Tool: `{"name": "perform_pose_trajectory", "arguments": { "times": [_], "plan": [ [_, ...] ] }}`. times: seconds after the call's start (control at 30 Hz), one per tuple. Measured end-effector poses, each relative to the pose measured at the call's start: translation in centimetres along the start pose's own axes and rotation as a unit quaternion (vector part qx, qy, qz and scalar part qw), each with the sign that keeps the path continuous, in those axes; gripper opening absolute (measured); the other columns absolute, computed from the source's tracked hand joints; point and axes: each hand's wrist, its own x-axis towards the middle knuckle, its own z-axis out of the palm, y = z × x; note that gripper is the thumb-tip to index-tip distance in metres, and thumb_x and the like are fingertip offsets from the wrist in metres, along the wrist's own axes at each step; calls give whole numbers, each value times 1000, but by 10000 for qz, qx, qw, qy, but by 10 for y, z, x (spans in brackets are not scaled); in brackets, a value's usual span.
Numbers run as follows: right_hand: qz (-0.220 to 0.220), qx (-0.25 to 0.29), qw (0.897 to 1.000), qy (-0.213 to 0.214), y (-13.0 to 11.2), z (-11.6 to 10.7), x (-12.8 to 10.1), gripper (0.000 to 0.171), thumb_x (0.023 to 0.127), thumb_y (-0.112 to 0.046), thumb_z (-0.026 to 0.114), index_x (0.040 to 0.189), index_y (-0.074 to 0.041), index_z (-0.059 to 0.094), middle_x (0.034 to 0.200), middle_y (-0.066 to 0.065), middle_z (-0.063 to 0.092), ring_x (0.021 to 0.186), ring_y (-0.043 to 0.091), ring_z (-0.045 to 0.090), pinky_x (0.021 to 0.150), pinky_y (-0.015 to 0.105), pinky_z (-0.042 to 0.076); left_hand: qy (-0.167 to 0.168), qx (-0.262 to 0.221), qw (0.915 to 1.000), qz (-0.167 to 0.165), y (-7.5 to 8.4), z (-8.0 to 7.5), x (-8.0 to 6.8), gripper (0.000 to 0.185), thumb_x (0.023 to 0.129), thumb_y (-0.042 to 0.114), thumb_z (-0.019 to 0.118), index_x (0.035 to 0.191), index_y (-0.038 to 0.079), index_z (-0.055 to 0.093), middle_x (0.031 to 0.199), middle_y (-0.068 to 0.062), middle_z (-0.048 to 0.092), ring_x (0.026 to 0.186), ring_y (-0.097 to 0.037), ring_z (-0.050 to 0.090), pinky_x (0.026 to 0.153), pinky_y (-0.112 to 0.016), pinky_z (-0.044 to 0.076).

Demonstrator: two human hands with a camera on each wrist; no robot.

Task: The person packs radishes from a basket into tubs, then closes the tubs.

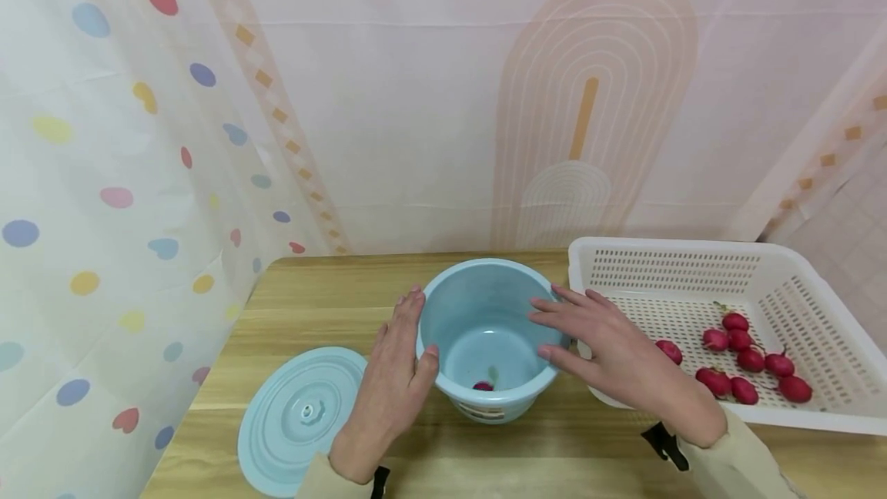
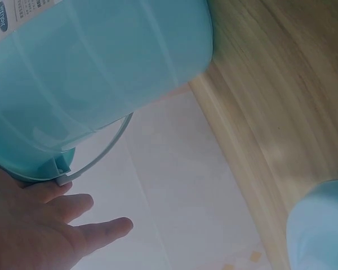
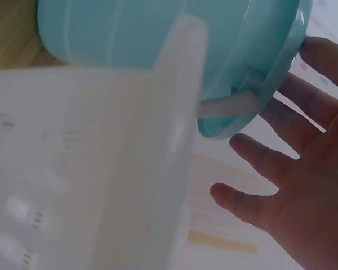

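Note:
A light blue plastic bucket (image 1: 478, 295) stands upright on the table with one radish (image 1: 483, 386) showing at its bottom. My left hand (image 1: 395, 376) lies along the bucket's left rim, fingers extended. In the left wrist view, that hand's fingers (image 2: 104, 233) are beside the rim near the thin bucket handle (image 2: 104, 152). On the opposite side, my right hand (image 1: 610, 345) spreads its fingers at the right rim. The right wrist view shows those fingers (image 3: 265, 160) fanned out by the handle's joint, holding nothing.
A round blue lid (image 1: 277, 414) lies on the table (image 1: 346, 291) to the left. At right, a white perforated basket (image 1: 665, 249) holds several red radishes (image 1: 751, 359), its near corner close to the bucket. Behind the table hangs a patterned curtain (image 1: 416, 122).

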Motion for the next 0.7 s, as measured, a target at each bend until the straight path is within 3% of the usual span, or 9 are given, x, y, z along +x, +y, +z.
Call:
{"name": "perform_pose_trajectory", "arguments": {
  "times": [0.2, 0.37, 0.7],
  "plan": [
    [60, 78, 9999, 32, 6, 0, -10, 53, 95, -30, 75, 143, -11, 64, 151, 3, 56, 148, 35, 40, 115, 67, 32, -57, 50, 10000, -23, 0, -2, 1, 65, 102, 27, 50, 160, 1, 35, 166, -11, 35, 154, -34, 30, 113, -72, 31],
    [55, -177, 9996, 191, 11, 0, -20, 62, 97, -35, 72, 153, -14, 53, 161, 4, 45, 150, 34, 38, 116, 61, 35, -153, 118, 9998, -84, 0, -2, 1, 66, 101, 26, 49, 160, 1, 35, 167, -10, 34, 154, -34, 28, 114, -71, 30],
    [553, -698, 9959, 128, 32, -20, -49, 72, 102, -34, 66, 164, -21, 33, 169, 3, 31, 155, 29, 26, 120, 58, 29, -188, 186, 9996, -94, 0, -1, 2, 65, 102, 25, 48, 161, 2, 33, 167, -11, 34, 154, -36, 28, 114, -71, 31]
  ]
}}
